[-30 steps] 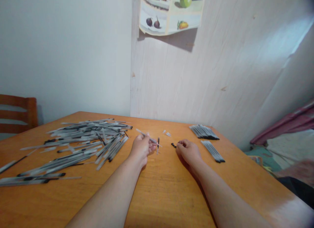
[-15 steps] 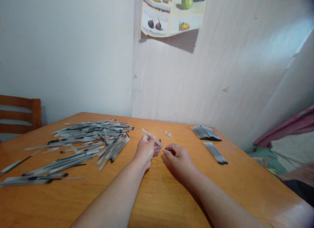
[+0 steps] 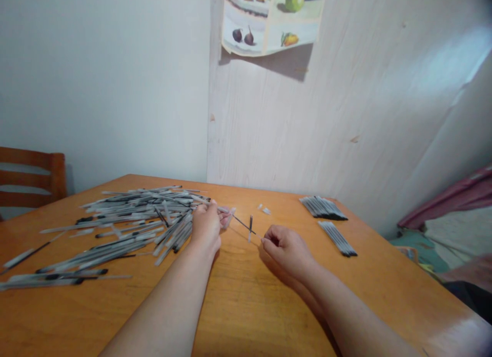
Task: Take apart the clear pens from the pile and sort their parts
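My left hand [image 3: 206, 225] is closed around a translucent pen barrel [image 3: 223, 209] beside the left pile of pens. From the barrel's near end a thin, dark pen refill [image 3: 243, 224] slants down to my right hand [image 3: 284, 246]. The thumb and forefinger of my right hand pinch the refill's pale end. Whether its other end is still inside the barrel is hard to see. A short dark piece with a pale end [image 3: 250, 225] lies on the table just behind the refill.
A loose pile of translucent pens with black ends [image 3: 134, 213] covers the table's left side. Two neat rows, the farther pens [image 3: 323, 207] and the nearer pens [image 3: 337, 238], lie at right. Small clear bits [image 3: 266, 210] lie mid-table. A wooden chair [image 3: 33, 177] stands far left.
My left hand has moved left with the barrel, away from my right hand. A length of dark refill now shows between the hands. My right hand has shifted slightly right.
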`<state>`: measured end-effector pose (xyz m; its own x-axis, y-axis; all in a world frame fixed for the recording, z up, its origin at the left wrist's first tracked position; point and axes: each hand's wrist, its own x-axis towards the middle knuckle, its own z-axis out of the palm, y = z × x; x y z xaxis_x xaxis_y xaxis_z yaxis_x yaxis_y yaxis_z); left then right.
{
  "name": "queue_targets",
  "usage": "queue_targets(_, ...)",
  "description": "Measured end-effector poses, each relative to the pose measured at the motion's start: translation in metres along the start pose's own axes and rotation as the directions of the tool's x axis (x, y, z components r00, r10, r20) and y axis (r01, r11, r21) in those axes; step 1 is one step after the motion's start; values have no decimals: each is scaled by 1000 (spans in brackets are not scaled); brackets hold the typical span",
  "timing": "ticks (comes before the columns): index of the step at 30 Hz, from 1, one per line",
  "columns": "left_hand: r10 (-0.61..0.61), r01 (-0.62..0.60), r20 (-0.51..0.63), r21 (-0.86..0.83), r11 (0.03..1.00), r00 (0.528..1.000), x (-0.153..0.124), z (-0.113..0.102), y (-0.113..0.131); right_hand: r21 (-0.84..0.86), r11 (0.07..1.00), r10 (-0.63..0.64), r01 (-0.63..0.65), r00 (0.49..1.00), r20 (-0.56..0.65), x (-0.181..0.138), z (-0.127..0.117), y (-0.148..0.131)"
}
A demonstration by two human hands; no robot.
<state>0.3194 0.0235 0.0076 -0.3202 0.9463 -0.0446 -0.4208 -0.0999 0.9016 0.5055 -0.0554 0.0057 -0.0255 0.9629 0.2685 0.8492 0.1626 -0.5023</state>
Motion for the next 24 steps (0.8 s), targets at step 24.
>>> queue_targets(24, -148, 78, 162, 372, 925, 976, -15, 9, -25, -312, 926, 215, -213, 976, -27, 21, 35, 10)
